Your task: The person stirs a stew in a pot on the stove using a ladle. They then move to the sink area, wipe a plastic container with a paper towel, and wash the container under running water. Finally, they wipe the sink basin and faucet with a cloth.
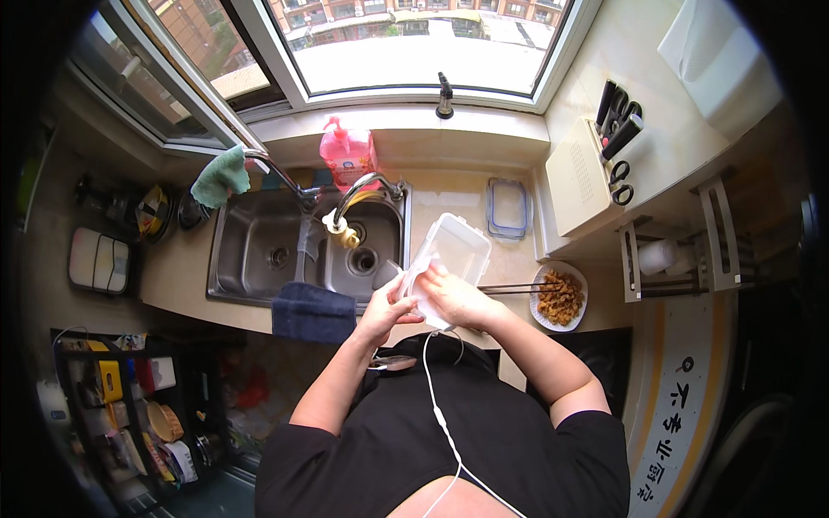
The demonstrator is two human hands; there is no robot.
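My left hand (385,311) grips the edge of a clear plastic lid (404,289), held tilted above the counter's front edge. Against the lid's inner side, my right hand (458,299) presses a white paper towel (429,309), its fingers laid flat over it. Just beyond my hands stands a translucent plastic food container (461,241) with no lid on it. To the right, a white bowl (537,317) holds browned, crumbly food (561,299). A pair of chopsticks (511,289) rests across its rim, the near ends passing behind my right forearm.
A double steel sink (252,223) with a faucet (353,194) lies left, a navy towel (314,314) over its front edge. Behind it stands a pink pump bottle (350,158). A blue-rimmed glass container (508,208) sits near the wall, below a knife holder (578,178).
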